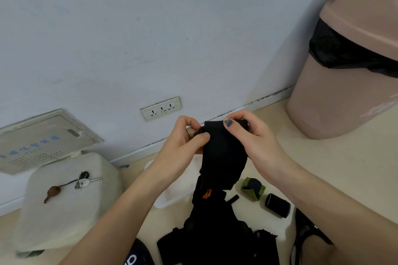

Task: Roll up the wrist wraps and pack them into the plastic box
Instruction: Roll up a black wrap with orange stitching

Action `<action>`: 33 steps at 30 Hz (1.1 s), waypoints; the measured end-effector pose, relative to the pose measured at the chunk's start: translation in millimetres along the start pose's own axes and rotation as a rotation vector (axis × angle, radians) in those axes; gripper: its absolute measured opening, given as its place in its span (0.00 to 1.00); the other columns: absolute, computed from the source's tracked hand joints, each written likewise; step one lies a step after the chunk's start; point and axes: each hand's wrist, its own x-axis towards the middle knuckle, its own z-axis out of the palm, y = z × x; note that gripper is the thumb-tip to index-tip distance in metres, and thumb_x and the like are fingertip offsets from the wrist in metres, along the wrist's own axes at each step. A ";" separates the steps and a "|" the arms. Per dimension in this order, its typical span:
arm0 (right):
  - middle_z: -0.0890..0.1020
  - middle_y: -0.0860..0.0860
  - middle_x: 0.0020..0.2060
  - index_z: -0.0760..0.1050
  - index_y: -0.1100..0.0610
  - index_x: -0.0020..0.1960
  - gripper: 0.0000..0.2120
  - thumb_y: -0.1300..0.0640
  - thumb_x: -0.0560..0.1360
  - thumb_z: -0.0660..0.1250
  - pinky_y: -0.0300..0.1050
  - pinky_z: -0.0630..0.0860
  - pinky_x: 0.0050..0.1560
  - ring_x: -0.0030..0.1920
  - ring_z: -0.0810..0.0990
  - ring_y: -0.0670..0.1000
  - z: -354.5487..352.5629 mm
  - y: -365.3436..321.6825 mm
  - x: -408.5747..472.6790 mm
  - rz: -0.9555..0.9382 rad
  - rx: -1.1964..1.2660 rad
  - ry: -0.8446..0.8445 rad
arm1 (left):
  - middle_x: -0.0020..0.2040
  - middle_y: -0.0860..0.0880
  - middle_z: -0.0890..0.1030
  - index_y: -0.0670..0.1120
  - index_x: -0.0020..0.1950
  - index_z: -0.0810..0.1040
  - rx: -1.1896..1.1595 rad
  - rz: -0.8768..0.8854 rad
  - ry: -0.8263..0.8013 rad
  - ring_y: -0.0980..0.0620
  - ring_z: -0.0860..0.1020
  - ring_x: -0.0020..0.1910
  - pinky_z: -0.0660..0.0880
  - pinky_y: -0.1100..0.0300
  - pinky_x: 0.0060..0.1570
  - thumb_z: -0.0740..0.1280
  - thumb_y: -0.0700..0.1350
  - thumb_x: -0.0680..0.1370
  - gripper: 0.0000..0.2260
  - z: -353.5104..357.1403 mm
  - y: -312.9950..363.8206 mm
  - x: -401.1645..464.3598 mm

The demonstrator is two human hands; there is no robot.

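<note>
Both hands, left hand (189, 135) and right hand (247, 133), pinch the black wrist wrap (221, 148); fingers clamped. Roll tightly, edges aligned.

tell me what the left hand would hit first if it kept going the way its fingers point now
Likely the black wrist wrap it already pinches: the left hand points rightward at it. Beyond it is the right hand; depth is unclear.

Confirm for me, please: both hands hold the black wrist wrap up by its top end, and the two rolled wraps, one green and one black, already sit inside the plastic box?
Not quite. In the head view the green rolled wrap and the black rolled wrap lie on the floor, right of the plastic box, not inside it. The rest holds: the left hand and right hand grip the black wrist wrap by its top end.
</note>
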 end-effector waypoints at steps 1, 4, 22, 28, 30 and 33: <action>0.83 0.47 0.41 0.81 0.53 0.50 0.05 0.53 0.82 0.69 0.50 0.78 0.51 0.46 0.82 0.49 -0.3 0.0 0.2 -0.002 0.002 0.015 | 0.39 0.53 0.81 0.43 0.54 0.69 -0.008 -0.006 0.004 0.54 0.80 0.41 0.78 0.57 0.50 0.69 0.38 0.80 0.10 -0.5 0.0 -0.4; 0.83 0.47 0.41 0.81 0.55 0.52 0.06 0.52 0.81 0.69 0.48 0.80 0.50 0.45 0.83 0.48 -1.8 -1.3 1.2 0.014 0.021 0.055 | 0.42 0.51 0.81 0.39 0.54 0.72 0.004 -0.003 -0.012 0.52 0.82 0.45 0.80 0.59 0.50 0.71 0.38 0.77 0.10 -2.3 1.1 -1.5; 0.85 0.54 0.50 0.82 0.55 0.57 0.11 0.49 0.82 0.68 0.47 0.81 0.51 0.53 0.86 0.52 1.1 -6.9 -1.0 0.154 0.146 0.076 | 0.46 0.51 0.80 0.48 0.50 0.74 0.088 0.138 0.033 0.50 0.82 0.40 0.82 0.55 0.46 0.65 0.36 0.83 0.07 4.4 12.0 -5.7; 0.86 0.55 0.53 0.81 0.56 0.57 0.13 0.48 0.83 0.66 0.51 0.82 0.57 0.56 0.85 0.53 2.9 -8.3 -2.3 0.211 0.163 0.072 | 0.48 0.44 0.79 0.46 0.48 0.75 -0.008 0.072 0.015 0.48 0.81 0.40 0.80 0.57 0.43 0.65 0.36 0.83 0.07 3.3 13.9 -5.2; 0.85 0.54 0.51 0.81 0.56 0.56 0.13 0.47 0.83 0.65 0.49 0.81 0.55 0.55 0.85 0.53 3.0 -9.0 -3.7 0.231 0.171 0.066 | 0.48 0.44 0.78 0.47 0.47 0.75 -0.016 0.067 0.013 0.48 0.81 0.40 0.81 0.57 0.43 0.65 0.36 0.83 0.08 4.0 13.4 -5.2; 0.85 0.55 0.52 0.81 0.56 0.56 0.14 0.46 0.83 0.65 0.50 0.81 0.55 0.57 0.85 0.55 3.7 -9.6 -6.7 0.271 0.182 0.061 | 0.46 0.50 0.78 0.48 0.47 0.74 0.034 0.111 0.031 0.50 0.81 0.39 0.82 0.55 0.44 0.65 0.33 0.82 0.10 5.7 12.5 -5.1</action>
